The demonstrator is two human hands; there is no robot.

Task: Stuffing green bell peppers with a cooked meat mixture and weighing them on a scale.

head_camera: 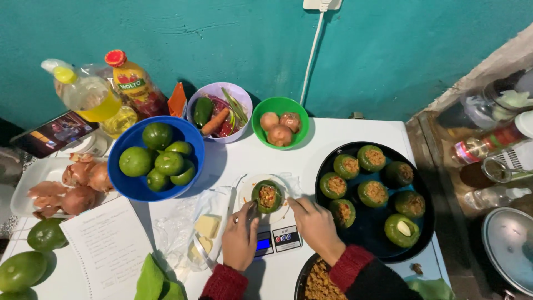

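My left hand (240,236) grips a spoon (248,211), tip at the stuffed pepper (267,196) on the small plate (245,189) atop the scale (275,240), mid-worktop. Right hand (315,225) holds nothing, fingers loosely curled, fingertips at the plate's edge w/ the pepper just beyond. To do this well, I reckon: steady the plate, press filling down gently, keep it level w/ the rim, no spills. Filled peppers sit in the black pan (425,222) to the right; the filling bowl (304,275) is by my wrist.
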